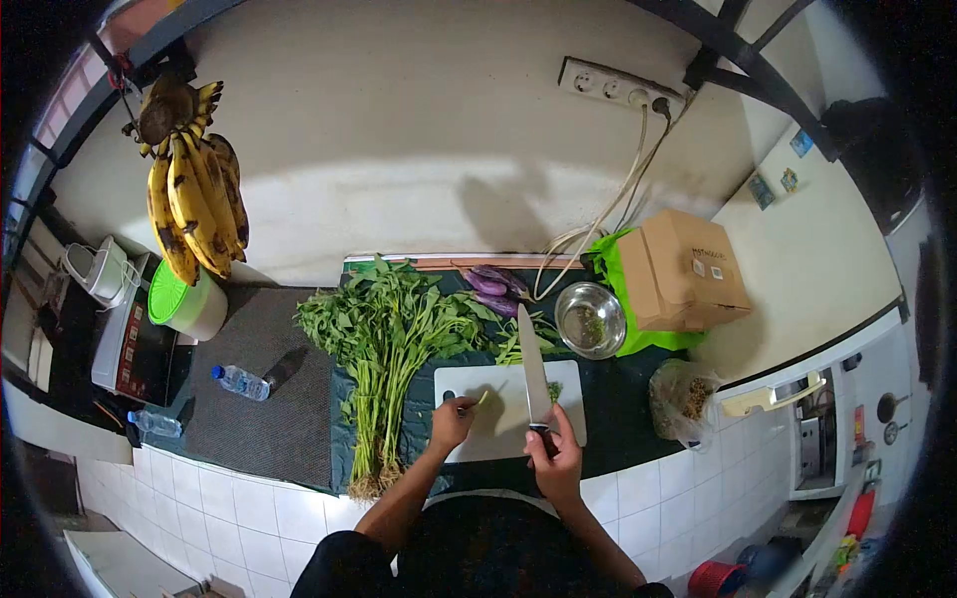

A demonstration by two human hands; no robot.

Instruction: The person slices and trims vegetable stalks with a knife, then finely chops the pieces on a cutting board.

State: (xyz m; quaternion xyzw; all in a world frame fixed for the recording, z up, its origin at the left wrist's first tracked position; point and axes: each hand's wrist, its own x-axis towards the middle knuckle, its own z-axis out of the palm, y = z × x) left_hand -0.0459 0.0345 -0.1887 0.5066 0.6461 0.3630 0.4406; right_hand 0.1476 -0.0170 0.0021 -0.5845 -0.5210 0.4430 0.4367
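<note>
My right hand [556, 456] grips a kitchen knife [532, 364] by its dark handle. Its broad blade points up and away, raised over the white cutting board [478, 450]. Over the board's left part, my left hand [455, 425] is closed on a short piece of green bean [482, 398]. Small chopped green pieces [555, 391] lie on the board, right of the blade. Just behind the board is a loose pile of green beans [513, 346], partly hidden by the knife. Purple eggplants [493, 287] rest farther back.
Leafy greens with roots [384, 359] lie left of the board. A metal bowl [590, 320] stands right, before a cardboard box [688, 269] on a green bag. A plastic bag [683, 404] sits near the right edge. Water bottles [240, 383] and hanging bananas [197, 204] are left.
</note>
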